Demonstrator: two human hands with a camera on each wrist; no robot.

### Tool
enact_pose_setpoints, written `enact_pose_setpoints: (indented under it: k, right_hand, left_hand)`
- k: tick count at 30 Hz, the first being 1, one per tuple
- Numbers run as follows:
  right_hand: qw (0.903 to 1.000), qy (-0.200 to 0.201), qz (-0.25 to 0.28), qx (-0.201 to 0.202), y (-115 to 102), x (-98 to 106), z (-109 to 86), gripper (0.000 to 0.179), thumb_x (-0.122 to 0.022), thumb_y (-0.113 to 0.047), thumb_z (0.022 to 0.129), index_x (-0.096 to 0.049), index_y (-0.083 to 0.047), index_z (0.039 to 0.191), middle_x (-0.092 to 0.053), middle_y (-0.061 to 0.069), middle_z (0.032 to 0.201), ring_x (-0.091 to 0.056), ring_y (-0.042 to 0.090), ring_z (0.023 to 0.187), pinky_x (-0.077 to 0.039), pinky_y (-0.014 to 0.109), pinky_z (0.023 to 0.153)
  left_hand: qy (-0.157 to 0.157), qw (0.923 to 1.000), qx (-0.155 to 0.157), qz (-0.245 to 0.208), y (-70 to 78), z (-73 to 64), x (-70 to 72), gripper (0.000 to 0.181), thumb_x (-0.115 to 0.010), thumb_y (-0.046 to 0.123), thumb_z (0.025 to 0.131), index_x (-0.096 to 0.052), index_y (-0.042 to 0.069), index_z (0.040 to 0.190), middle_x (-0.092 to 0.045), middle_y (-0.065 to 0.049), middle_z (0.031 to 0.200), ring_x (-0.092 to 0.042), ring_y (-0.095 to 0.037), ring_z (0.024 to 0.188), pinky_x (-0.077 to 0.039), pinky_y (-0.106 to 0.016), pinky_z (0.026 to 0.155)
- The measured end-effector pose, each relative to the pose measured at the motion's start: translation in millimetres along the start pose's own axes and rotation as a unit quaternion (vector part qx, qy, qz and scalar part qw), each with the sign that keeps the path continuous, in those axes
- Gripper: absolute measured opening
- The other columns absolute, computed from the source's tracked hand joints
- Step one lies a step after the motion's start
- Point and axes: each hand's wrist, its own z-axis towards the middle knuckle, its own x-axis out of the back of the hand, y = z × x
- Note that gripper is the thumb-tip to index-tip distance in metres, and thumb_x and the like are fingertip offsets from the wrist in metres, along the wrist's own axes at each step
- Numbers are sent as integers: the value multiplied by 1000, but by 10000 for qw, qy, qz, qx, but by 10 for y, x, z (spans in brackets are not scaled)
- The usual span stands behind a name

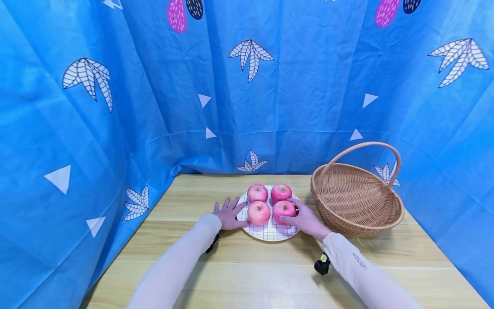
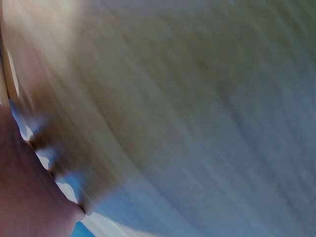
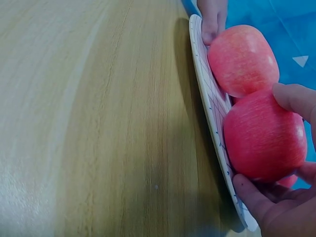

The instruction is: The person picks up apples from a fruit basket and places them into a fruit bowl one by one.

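Several red apples sit in two rows on a round white plate with a grid pattern (image 1: 270, 234). My right hand (image 1: 306, 219) holds the front right apple (image 1: 283, 209), thumb on one side and fingers on the other; the right wrist view shows this apple (image 3: 264, 138) close up over the plate. My left hand (image 1: 230, 217) lies at the plate's left rim with its fingers spread and its thumb beside the front left apple (image 1: 258, 213). In the left wrist view, only part of the left hand (image 2: 29, 187) appears, over blurred wood.
A brown wicker basket (image 1: 355, 197) with a tall arched handle stands tilted to the right of the plate. Blue patterned cloth (image 1: 293, 107) hangs behind and along both sides of the wooden table (image 1: 247, 274).
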Motion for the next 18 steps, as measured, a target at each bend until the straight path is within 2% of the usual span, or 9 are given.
enact_pose_setpoints:
  k: [7, 12, 15, 18]
  right_hand:
    - [9999, -54, -5, -163, -36, 7, -7, 88, -82, -39, 84, -37, -12, 154, -54, 19, 146, -53, 36, 134, -39, 51, 114]
    - [9999, -72, -79, 12, -45, 15, -24, 87, -83, -36, 83, -38, -10, 153, -56, 21, 143, -56, 36, 130, -42, 51, 111]
    - [9999, -47, -98, 31, -65, 34, -46, 87, -82, -33, 85, -36, -11, 155, -55, 20, 143, -57, 36, 129, -44, 50, 109]
    - [9995, 10, -207, 239, -96, 63, -73, 85, -81, -30, 86, -35, -9, 155, -53, 20, 145, -54, 37, 131, -44, 51, 109]
  left_hand:
    - [-5, 10000, -31, -29, 15, -14, 29, 110, -34, 101, 69, -8, 46, 160, 4, 3, 171, 8, -39, 156, 5, -73, 116]
    - [-87, 9999, -73, -129, 32, -61, 72, 112, -33, 101, 69, -9, 43, 161, 5, 2, 171, 11, -39, 155, 8, -73, 115]
    - [-137, 9997, -148, -130, 52, -114, 119, 108, -33, 98, 74, -9, 40, 162, 5, 0, 172, 10, -40, 155, 7, -73, 115]
    - [-93, 9994, -305, -119, 72, -188, 188, 100, -37, 90, 82, -13, 36, 162, 0, -4, 172, 4, -44, 155, 3, -73, 116]
